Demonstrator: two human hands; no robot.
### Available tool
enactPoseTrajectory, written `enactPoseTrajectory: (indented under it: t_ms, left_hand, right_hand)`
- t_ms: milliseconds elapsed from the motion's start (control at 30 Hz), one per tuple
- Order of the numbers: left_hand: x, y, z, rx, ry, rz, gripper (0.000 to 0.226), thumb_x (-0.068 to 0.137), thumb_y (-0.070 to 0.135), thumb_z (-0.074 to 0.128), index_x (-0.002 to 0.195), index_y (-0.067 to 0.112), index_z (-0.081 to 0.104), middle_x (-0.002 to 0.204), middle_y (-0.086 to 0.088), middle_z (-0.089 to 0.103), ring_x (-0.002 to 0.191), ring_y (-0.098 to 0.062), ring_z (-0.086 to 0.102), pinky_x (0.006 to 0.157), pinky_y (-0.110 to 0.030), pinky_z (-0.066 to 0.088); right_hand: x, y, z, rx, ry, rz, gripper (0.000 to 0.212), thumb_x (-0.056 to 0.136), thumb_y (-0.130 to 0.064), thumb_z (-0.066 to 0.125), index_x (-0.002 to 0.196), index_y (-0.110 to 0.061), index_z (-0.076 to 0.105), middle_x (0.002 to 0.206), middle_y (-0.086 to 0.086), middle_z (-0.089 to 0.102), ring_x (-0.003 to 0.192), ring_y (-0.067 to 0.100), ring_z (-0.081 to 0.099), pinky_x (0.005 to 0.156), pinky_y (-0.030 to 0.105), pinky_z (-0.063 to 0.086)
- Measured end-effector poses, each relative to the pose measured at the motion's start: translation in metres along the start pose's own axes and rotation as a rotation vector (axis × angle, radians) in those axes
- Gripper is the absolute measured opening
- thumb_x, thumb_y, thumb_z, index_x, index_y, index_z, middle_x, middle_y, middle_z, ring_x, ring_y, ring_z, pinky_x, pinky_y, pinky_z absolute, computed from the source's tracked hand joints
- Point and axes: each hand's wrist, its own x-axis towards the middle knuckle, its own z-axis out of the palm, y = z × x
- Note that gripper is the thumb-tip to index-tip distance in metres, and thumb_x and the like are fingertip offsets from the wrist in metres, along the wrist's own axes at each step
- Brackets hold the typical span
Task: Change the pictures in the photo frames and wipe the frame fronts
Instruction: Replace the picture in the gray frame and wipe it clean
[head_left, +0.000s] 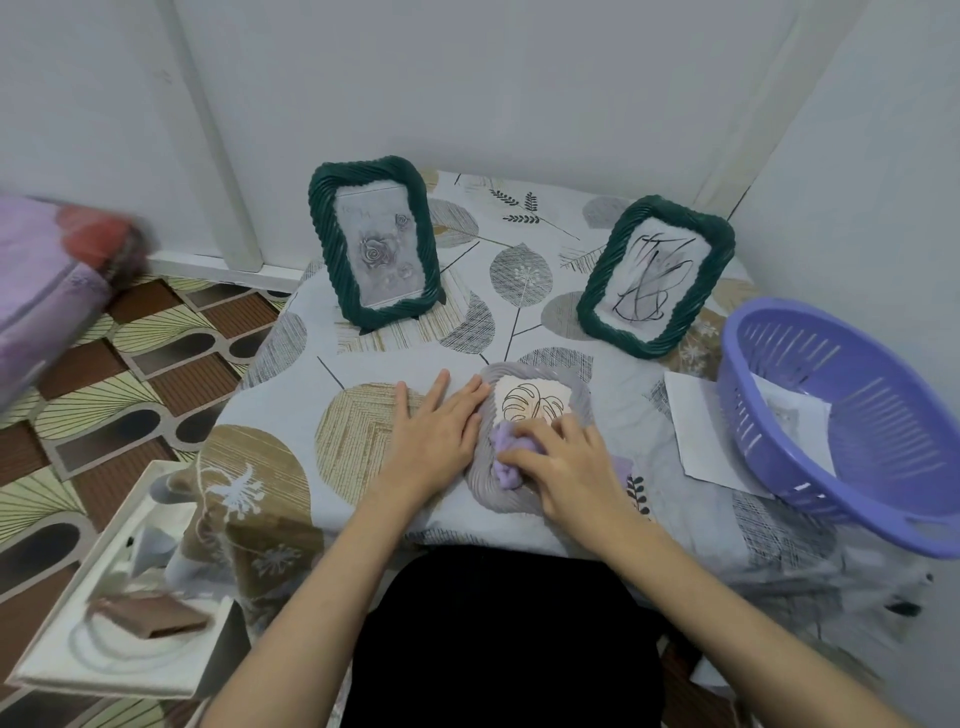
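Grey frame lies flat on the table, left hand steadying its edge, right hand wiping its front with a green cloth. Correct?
Not quite: in the head view the cloth is purple, not green. The grey frame does lie flat, left hand steadying it, right hand wiping.

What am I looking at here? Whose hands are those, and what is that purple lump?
There is no machine here. A person wears a camera on their head, so you look down at their own two hands. A grey frame with a leaf picture lies flat on the table. The left hand lies flat beside it, steadying it. The right hand presses a crumpled purple cloth on the frame's front to wipe it. Behind stand two green frames. A purple basket sits at the right, over a sheet of paper.
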Motion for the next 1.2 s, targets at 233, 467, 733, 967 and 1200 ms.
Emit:
enactPoseTrajectory:
  t_ms: [233, 467, 733, 967, 1200]
  left_hand:
    - [-0.001, 0.001, 0.001, 0.002, 0.009, -0.002, 0.045, 0.099, 0.035, 0.02, 0.144, 0.037, 0.016, 0.153, 0.021, 0.014, 0.145, -0.011, 0.002, 0.115, -0.054, -0.006]
    - [-0.001, 0.0, 0.0, -0.03, 0.007, 0.001, 0.045, 0.099, 0.034, 0.022, 0.144, 0.037, 0.018, 0.153, 0.021, 0.015, 0.145, -0.011, 0.0, 0.115, -0.054, -0.007]
    - [0.0, -0.001, 0.001, -0.031, 0.016, 0.005, 0.045, 0.099, 0.034, 0.022, 0.144, 0.036, 0.019, 0.153, 0.021, 0.016, 0.145, -0.01, 0.002, 0.115, -0.053, -0.006]
    - [0.001, 0.0, 0.0, -0.032, 0.018, 0.0, 0.044, 0.099, 0.035, 0.022, 0.143, 0.037, 0.02, 0.153, 0.022, 0.016, 0.145, -0.011, 0.0, 0.115, -0.053, -0.008]
    - [-0.001, 0.013, 0.003, -0.001, 0.034, -0.023, 0.048, 0.099, 0.041, 0.019, 0.145, 0.028, 0.02, 0.155, 0.015, 0.014, 0.145, -0.015, -0.002, 0.112, -0.056, -0.012]
  right_hand:
    - [0.019, 0.01, 0.001, -0.036, -0.053, 0.151, 0.042, 0.05, -0.013, 0.082, 0.082, -0.036, 0.067, 0.092, -0.003, 0.064, 0.073, 0.024, 0.055, 0.058, 0.027, 0.036]
    - [-0.004, 0.011, -0.002, 0.044, -0.047, -0.018, 0.037, 0.06, -0.017, 0.072, 0.09, -0.037, 0.065, 0.104, -0.005, 0.062, 0.083, 0.017, 0.038, 0.065, 0.027, 0.025]
    - [0.013, 0.015, -0.01, 0.14, -0.018, 0.156, 0.028, 0.074, -0.023, 0.047, 0.089, -0.03, 0.069, 0.098, 0.008, 0.064, 0.072, 0.031, 0.056, 0.061, 0.032, 0.044]
    - [-0.006, 0.009, -0.007, 0.188, -0.065, 0.008, 0.029, 0.065, -0.016, 0.068, 0.087, -0.035, 0.066, 0.109, -0.004, 0.059, 0.083, 0.017, 0.038, 0.065, 0.029, 0.042]
    - [-0.007, 0.056, -0.017, 0.199, -0.112, 0.184, 0.034, 0.08, -0.022, 0.041, 0.101, -0.022, 0.068, 0.103, 0.006, 0.069, 0.069, 0.025, 0.046, 0.058, 0.039, 0.047]
